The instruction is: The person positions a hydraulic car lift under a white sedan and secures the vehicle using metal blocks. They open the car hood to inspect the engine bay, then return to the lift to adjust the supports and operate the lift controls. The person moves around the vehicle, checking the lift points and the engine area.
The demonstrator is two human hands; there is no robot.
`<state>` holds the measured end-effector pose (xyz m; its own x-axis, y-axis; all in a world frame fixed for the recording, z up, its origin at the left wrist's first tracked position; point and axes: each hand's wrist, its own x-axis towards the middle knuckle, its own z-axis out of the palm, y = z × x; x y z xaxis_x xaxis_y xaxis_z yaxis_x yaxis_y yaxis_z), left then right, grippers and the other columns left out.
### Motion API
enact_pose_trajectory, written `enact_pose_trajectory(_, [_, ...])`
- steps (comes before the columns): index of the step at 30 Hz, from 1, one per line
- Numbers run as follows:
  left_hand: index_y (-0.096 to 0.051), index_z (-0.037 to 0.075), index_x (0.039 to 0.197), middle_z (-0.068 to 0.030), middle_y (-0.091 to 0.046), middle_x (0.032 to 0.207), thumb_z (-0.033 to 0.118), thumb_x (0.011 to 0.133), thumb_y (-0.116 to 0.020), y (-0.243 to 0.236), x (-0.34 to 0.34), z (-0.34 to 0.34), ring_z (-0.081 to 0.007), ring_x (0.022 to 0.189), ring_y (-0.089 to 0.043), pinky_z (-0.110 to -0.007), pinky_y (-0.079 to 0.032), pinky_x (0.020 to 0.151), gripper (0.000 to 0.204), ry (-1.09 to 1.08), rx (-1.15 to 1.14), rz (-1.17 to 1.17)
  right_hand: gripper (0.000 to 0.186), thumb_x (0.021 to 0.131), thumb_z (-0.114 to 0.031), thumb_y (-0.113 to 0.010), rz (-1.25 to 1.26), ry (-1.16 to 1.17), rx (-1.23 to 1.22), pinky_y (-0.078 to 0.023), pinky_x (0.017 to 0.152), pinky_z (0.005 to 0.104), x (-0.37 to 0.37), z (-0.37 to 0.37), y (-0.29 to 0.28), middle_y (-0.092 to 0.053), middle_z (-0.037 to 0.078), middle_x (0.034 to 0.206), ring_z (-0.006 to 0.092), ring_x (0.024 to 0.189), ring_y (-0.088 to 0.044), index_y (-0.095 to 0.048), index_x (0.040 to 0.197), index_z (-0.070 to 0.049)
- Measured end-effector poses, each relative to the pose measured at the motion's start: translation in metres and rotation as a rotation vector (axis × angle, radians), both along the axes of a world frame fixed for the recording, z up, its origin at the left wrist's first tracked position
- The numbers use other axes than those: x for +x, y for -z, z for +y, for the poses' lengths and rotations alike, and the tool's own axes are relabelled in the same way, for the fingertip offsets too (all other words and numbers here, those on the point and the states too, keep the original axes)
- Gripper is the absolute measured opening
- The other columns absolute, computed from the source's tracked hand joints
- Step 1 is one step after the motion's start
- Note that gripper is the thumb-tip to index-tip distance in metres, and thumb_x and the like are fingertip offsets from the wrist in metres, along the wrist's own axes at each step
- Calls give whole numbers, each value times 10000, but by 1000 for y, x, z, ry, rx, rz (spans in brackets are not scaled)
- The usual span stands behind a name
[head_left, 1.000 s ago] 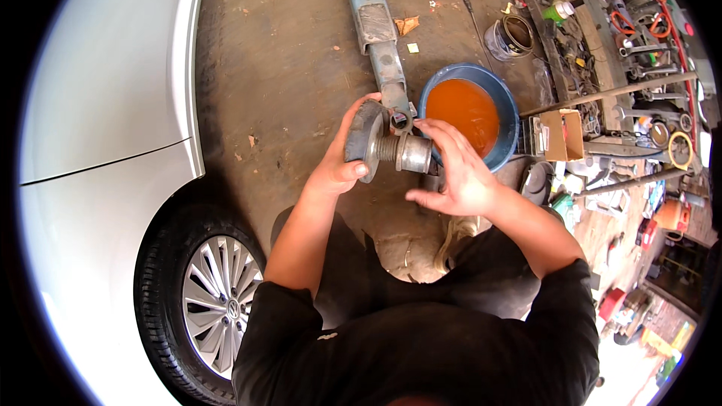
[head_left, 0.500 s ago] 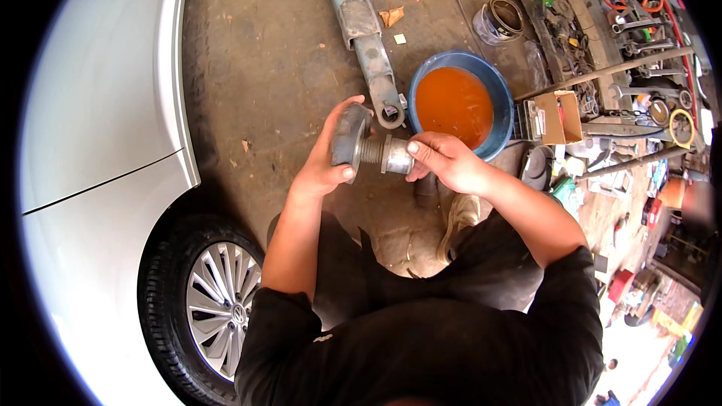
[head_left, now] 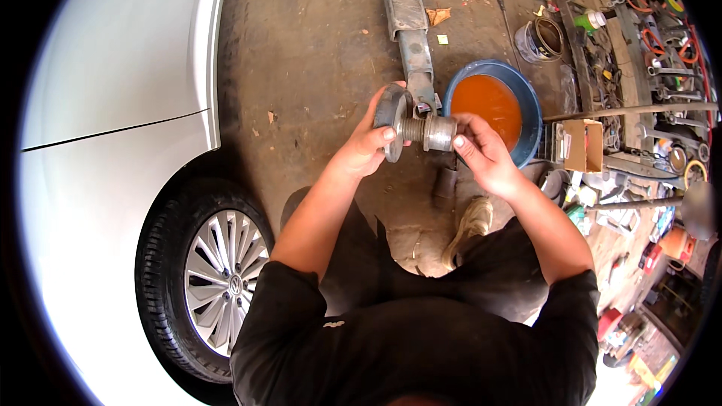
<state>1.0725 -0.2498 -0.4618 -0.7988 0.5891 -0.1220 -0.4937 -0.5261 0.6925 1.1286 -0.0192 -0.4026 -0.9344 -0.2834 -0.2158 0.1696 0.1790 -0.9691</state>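
In the head view, a threaded metal part (head_left: pixel 416 129) is held up in the middle, over the near end of a blue steel bar (head_left: pixel 410 37); its round disc (head_left: pixel 390 122) is grasped by the left hand (head_left: pixel 365 150); its collar (head_left: pixel 439 134) is pinched at the right end by the right hand (head_left: pixel 487 156); orange liquid (head_left: pixel 483 105) is held in a blue basin (head_left: pixel 531 116), far right of the part; a white car (head_left: pixel 128 68) is seen at left.

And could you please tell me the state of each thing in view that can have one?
Left hand: gripping the disc
Right hand: holding the metal collar's end
Threaded shaft: sideways, bare between disc and collar
Blue basin: partly filled with orange liquid
Alloy wheel: mounted on the car
Cardboard box: open
Tin can: open
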Motion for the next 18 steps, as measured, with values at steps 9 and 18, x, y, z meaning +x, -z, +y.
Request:
enact_pose_trajectory(9, [-443, 92, 1348, -117, -515, 1337, 668, 835, -482, 18, 13, 33, -302, 1227, -495, -597, -343, 1033, 772, 135, 88, -487, 590, 980, -275, -542, -204, 178, -68, -462, 916, 320, -2, -8, 63, -532, 201, 1244, 218, 1077, -578, -294, 1352, 110])
enact_pose_trajectory(18, [-455, 104, 1293, -99, -529, 1271, 621, 887, -441, 73, 46, 80, -274, 1195, -508, -539, -390, 1009, 657, -81, -88, -723, 771, 966, -467, -492, -371, 312, -58, -330, 1077, 354, 22, -18, 139, -445, 233, 1377, 297, 1309, -408, -254, 1416, 113])
